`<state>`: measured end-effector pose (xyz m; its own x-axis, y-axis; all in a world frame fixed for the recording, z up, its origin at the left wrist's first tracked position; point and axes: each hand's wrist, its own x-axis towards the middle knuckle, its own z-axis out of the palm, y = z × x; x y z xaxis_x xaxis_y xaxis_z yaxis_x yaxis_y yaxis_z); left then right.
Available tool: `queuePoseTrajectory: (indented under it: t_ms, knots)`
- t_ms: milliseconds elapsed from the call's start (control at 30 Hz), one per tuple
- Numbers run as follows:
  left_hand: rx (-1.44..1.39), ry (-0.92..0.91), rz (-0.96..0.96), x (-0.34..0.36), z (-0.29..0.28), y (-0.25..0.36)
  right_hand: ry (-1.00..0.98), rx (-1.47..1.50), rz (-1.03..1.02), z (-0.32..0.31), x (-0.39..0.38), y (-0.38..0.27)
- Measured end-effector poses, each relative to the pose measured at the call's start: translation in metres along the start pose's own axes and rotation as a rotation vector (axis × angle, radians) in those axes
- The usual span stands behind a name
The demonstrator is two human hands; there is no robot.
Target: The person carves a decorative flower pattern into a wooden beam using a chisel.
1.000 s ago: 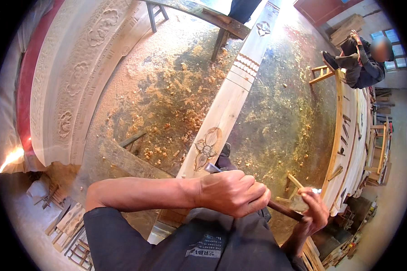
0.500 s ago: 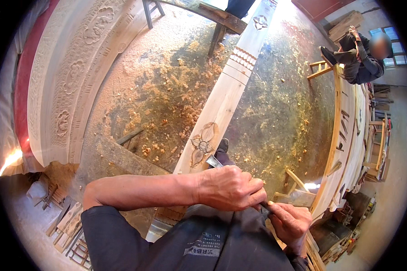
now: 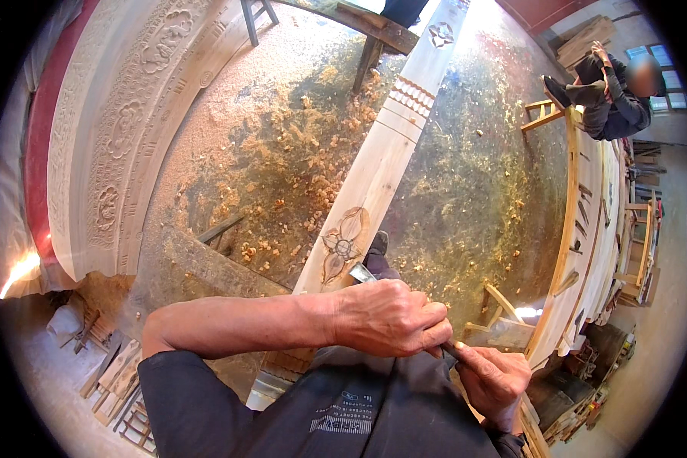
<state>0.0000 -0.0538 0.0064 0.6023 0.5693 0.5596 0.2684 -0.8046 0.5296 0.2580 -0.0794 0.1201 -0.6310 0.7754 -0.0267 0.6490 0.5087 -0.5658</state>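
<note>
A long pale plank runs away from me, with a carved flower on its near part. My left hand is closed in a fist around a chisel. The chisel's flat metal blade juts out beyond the fist, beside the flower's lower petal; whether it touches the wood I cannot tell. Lower right, my right hand is closed on a dark rod-like end, thumb laid along it. That end seems to belong to the same chisel, but the fist hides the part between.
Carved boards stand at the left. Wood shavings litter the floor. At the right, a bench carries several tools, and a person sits at its far end. A wooden trestle is under the plank's far part.
My right hand has shifted slightly right, with the dark end still in its grip. My left hand and the chisel blade have barely moved.
</note>
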Motion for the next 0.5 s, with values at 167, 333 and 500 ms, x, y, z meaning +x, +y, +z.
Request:
queuePoseTrajectory:
  t_ms: [167, 333, 500]
  knots:
    - [-0.017, 0.007, -0.026, 0.0005, -0.0001, 0.0006, 0.007, 0.017, -0.007, -0.0006, 0.0015, 0.0019]
    - [-0.035, -0.007, -0.060, -0.0020, 0.0043, 0.0027, 0.007, 0.016, -0.033, -0.0002, 0.0029, 0.0014]
    - [-0.042, -0.023, -0.079, -0.0028, 0.0045, 0.0029, 0.011, -0.036, -0.057, 0.0054, 0.0005, 0.0043]
